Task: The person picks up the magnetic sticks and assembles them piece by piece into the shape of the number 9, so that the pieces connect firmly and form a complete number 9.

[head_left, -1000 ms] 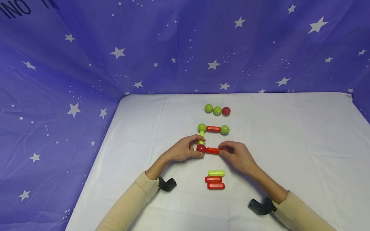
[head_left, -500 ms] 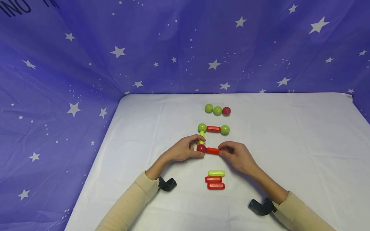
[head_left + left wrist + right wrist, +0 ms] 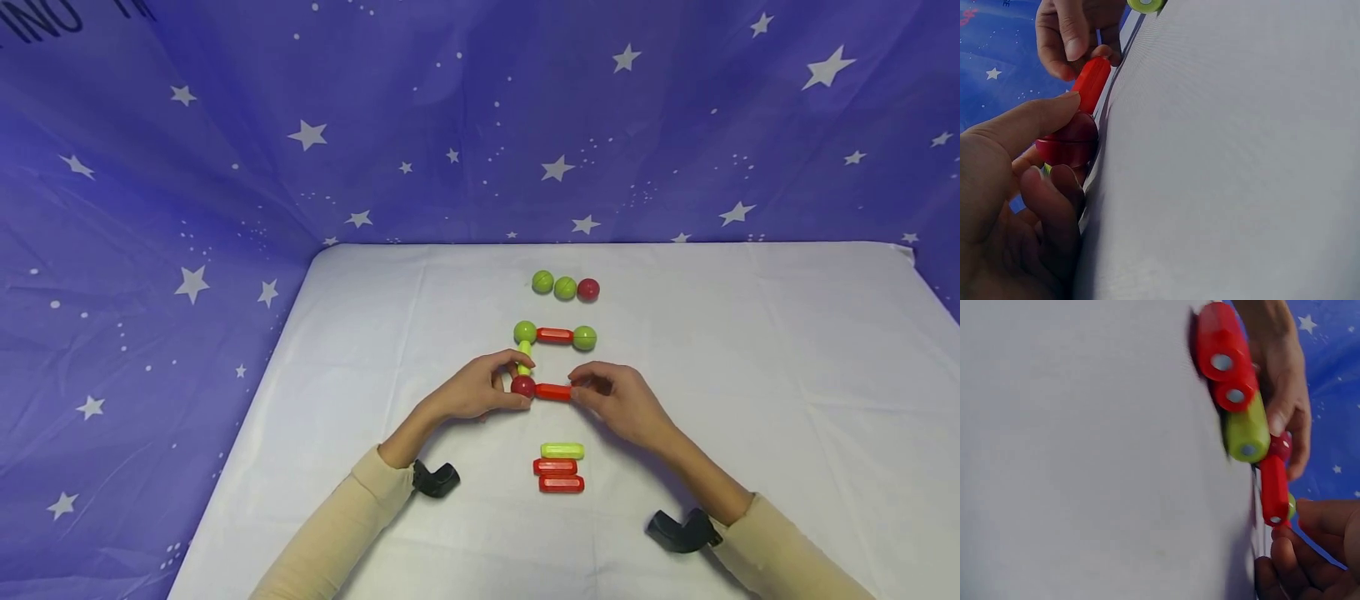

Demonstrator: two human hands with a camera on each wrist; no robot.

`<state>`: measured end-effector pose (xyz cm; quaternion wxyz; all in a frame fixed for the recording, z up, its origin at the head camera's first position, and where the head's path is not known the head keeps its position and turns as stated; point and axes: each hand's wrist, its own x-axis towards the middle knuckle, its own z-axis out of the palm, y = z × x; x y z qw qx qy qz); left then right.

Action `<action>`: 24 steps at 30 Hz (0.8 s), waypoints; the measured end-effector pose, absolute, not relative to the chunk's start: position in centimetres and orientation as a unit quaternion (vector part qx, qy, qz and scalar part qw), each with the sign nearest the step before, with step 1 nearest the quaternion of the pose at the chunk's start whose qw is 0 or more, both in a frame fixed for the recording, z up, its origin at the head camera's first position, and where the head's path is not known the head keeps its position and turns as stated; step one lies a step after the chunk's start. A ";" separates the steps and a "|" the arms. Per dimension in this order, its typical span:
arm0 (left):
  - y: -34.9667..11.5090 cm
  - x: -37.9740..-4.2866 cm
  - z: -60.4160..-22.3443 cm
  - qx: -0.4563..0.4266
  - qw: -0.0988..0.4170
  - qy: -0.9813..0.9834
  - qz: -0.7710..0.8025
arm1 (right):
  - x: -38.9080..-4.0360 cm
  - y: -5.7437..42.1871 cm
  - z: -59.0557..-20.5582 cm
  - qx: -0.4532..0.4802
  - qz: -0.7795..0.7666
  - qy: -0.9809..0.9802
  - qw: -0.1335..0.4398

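My left hand (image 3: 480, 387) holds a dark red ball (image 3: 523, 387) between thumb and fingers, at the corner of a magnetic stick-and-ball build. From this ball a red magnetic rod (image 3: 552, 392) points right, and a yellow-green rod (image 3: 524, 358) runs back to a green ball (image 3: 525, 332). Another red rod (image 3: 555, 336) links that ball to a second green ball (image 3: 584, 337). Around the front red rod's free end, my right hand (image 3: 622, 404) has its thumb and fingertips spread apart. In the right wrist view the metal end of this red rod (image 3: 1274, 494) shows uncovered beside the fingertips (image 3: 1283, 550).
Nearer the body lie a yellow-green rod (image 3: 562, 451) and two red rods (image 3: 561, 484), side by side. Behind the build sit two loose green balls (image 3: 566, 288) and a dark red ball (image 3: 588, 290) in a row. A starry blue cloth (image 3: 480, 125) borders the white table (image 3: 750, 375).
My right hand has shifted slightly at the rod's end, its fingertips rising a little. The left hand and the build stay in place.
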<state>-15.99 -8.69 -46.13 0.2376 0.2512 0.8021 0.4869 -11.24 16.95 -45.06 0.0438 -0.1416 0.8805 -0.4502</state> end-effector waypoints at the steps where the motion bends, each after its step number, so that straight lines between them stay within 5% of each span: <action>1: -8.6 -16.0 -46.1 0.252 0.237 0.802 0.486 | -11.3 17.1 -44.9 -0.138 -0.450 0.881 0.045; 24: -8.8 -15.9 -46.0 0.253 0.234 0.803 0.486 | -13.2 18.5 -43.9 -0.084 -0.477 0.871 -0.079</action>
